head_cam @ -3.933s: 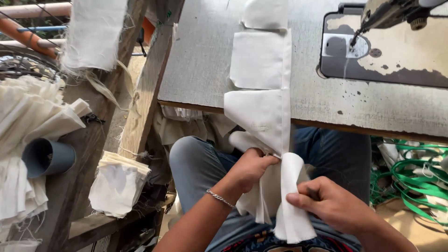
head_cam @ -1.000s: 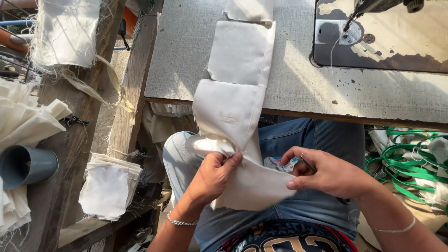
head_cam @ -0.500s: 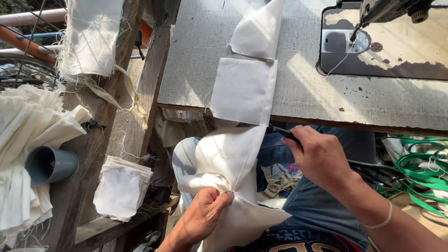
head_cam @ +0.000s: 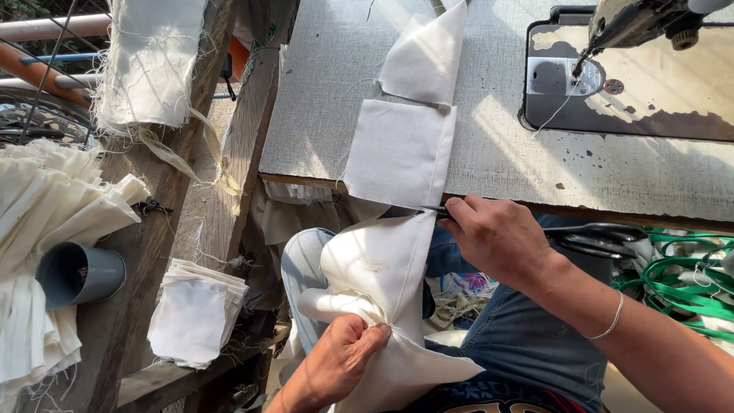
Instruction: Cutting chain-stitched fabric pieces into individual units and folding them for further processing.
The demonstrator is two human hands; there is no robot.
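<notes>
I see a chain of white cloth pieces (head_cam: 399, 153) running from the far part of the grey tabletop (head_cam: 321, 92) down over its near edge and into the person's lap. The left hand (head_cam: 336, 363) is closed in a fist around a gathered bunch of that cloth, down by the knee in blue jeans (head_cam: 505, 359), and the piece above it is pulled taut up to the table edge. The right hand (head_cam: 501, 237) sits just at the near edge of the tabletop, fingers curled tight around a small dark cutting tool (head_cam: 428, 210) — only its thin tip shows, touching the cloth where two pieces join. I cannot tell what kind of tool it is.

A sewing machine (head_cam: 634, 23) stands at the far right corner of the tabletop, its needle above a metal plate. Black scissors (head_cam: 600, 237) lie just below the near edge, right of the right hand. To the left of the table, a stack of white cloth squares (head_cam: 195, 313) rests on a wooden ledge, and a grey tube (head_cam: 76, 275) lies beside piled cloth — both well apart from the hands.
</notes>
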